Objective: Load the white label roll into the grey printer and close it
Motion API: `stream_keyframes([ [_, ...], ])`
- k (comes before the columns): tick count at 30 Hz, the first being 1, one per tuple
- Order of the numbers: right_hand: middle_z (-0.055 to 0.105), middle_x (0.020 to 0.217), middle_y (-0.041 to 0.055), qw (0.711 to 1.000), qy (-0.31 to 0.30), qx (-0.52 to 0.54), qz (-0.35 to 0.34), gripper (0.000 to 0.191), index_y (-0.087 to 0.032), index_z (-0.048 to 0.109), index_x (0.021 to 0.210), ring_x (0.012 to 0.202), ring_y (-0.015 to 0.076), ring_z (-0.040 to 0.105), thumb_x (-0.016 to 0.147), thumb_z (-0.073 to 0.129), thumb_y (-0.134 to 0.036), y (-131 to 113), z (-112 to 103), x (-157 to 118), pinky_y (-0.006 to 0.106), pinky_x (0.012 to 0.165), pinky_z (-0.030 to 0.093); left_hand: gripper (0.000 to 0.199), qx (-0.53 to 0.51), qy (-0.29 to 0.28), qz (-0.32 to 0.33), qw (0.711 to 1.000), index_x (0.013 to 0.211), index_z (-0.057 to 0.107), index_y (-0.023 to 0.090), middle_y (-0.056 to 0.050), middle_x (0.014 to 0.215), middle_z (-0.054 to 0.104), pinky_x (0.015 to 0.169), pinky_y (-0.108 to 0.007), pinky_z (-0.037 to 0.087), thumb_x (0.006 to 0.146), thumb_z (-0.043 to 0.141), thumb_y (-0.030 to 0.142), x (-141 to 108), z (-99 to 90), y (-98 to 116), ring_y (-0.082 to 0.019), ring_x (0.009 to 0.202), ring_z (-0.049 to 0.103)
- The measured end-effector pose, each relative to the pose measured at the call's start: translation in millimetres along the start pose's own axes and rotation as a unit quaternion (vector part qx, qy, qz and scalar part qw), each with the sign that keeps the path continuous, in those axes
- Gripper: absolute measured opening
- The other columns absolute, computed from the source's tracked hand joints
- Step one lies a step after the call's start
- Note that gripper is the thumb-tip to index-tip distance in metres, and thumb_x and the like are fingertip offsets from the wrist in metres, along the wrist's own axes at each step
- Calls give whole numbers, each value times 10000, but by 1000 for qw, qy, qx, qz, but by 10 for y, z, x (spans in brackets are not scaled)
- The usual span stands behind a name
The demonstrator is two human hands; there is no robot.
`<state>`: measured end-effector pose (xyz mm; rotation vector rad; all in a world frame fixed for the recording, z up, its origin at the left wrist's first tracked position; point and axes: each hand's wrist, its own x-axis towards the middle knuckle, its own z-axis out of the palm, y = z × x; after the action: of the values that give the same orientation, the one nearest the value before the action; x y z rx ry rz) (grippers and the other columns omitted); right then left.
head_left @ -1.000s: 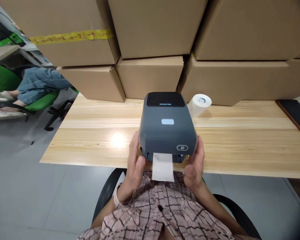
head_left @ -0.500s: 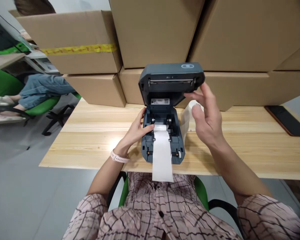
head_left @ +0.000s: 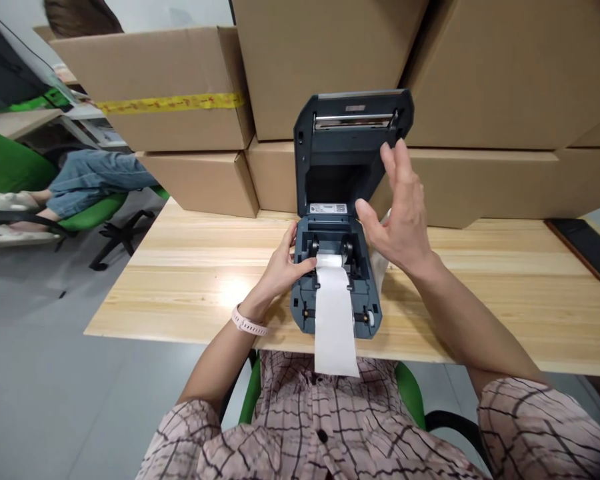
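A dark label printer (head_left: 305, 293) stands on the wooden table with its lid (head_left: 340, 143) raised and leaning back. Inside lies a small white roll (head_left: 329, 261), and its paper strip (head_left: 336, 320) runs forward over the printer's front and past the table edge. My left hand (head_left: 284, 265) grips the printer's left side, thumb over the rim by the roll. Beside the lid's right edge, my right hand (head_left: 403, 213) has its fingers spread and holds nothing. Behind that hand, a white paper roll (head_left: 379, 267) is mostly hidden at the printer's right side.
Cardboard boxes (head_left: 180, 127) are stacked along the back of the table (head_left: 180, 280). A phone (head_left: 585, 248) lies at the far right. On the left, another person's legs (head_left: 95, 175) rest on a green chair (head_left: 97, 210).
The printer lid has swung further up and back. My right hand has let go of it, and its fingers have opened. My left hand keeps its place on the printer.
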<state>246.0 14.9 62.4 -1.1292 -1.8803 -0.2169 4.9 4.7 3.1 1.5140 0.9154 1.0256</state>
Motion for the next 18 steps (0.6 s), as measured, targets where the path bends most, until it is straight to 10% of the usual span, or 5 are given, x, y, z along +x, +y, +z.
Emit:
stream_keyframes([
  [6,399,1664,122,999,7,-33,-33,719,-255,209,1648,1546,335,361,1023,519,-432,120,80,57,588,1225,332,901,-5,8,4,1000,1544,418,240,-163,1551,542,1070,-453,521,755,824,394,-3,7,-27,-336,1423,523],
  [9,638,1444,132,996,-17,-65,-60,470,-211,513,1476,1378,329,551,1019,501,-323,-71,80,-13,533,1129,417,943,-2,6,-7,1000,1564,394,217,-173,1535,558,1045,-446,536,746,827,404,-2,-1,-33,-341,1399,545],
  [13,788,928,127,931,-329,-107,-118,294,-127,733,1072,946,271,719,978,456,-157,-371,77,-4,441,1037,456,983,22,6,-29,999,1596,350,165,-184,1527,562,1017,-420,547,750,804,380,0,-15,-31,-343,1373,562],
  [18,789,991,196,792,-574,-151,-142,326,-65,750,1090,1000,289,734,960,464,-155,-480,161,225,450,1146,339,1047,33,11,-56,998,1628,293,132,-193,1502,582,1001,-412,549,739,789,376,-3,-18,-30,-345,1340,578],
])
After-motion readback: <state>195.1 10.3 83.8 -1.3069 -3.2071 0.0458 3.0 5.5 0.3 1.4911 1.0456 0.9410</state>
